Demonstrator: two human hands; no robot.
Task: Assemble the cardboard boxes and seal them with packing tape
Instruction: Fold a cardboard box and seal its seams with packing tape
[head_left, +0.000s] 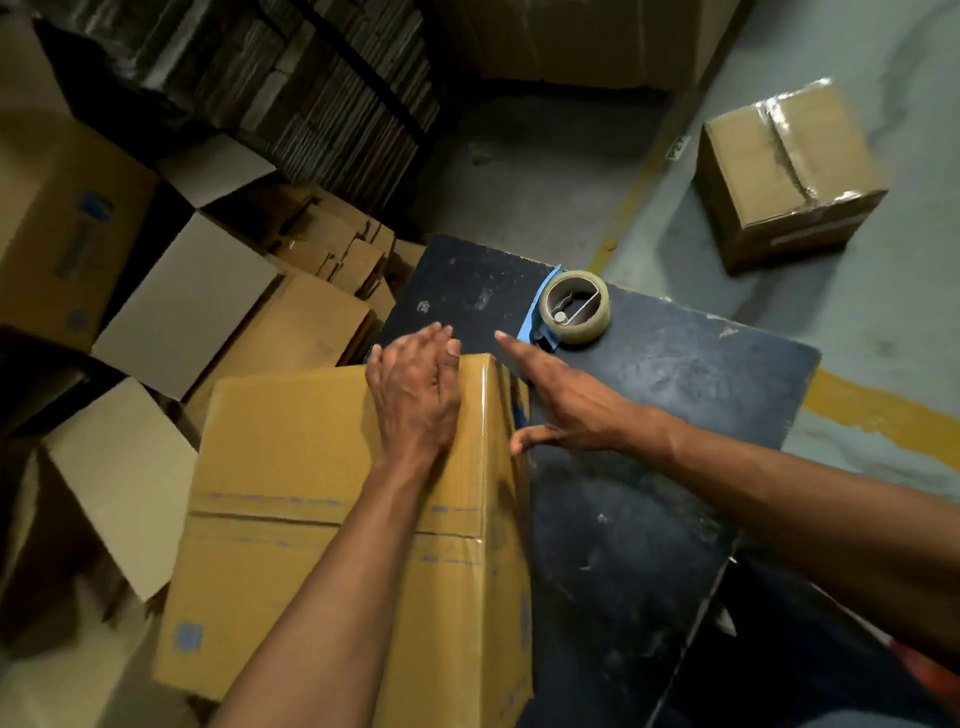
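A closed yellow-brown cardboard box (291, 467) stands on the left part of a dark table (649, 441). My left hand (415, 389) lies flat on the box's top near its far right corner, fingers reaching over the far edge. My right hand (566, 405) is spread with straight fingers against the box's right side, thumb touching the box's edge. Clear tape shines along that right edge. A roll of clear packing tape in a blue dispenser (571, 309) sits on the table just beyond my right fingertips, not touched.
A sealed taped box (784, 176) stands on the concrete floor at upper right. Open and flattened boxes (187, 301) crowd the floor to the left. Stacks of flat cardboard (322, 88) fill the back. A yellow floor line (878, 410) runs right of the table.
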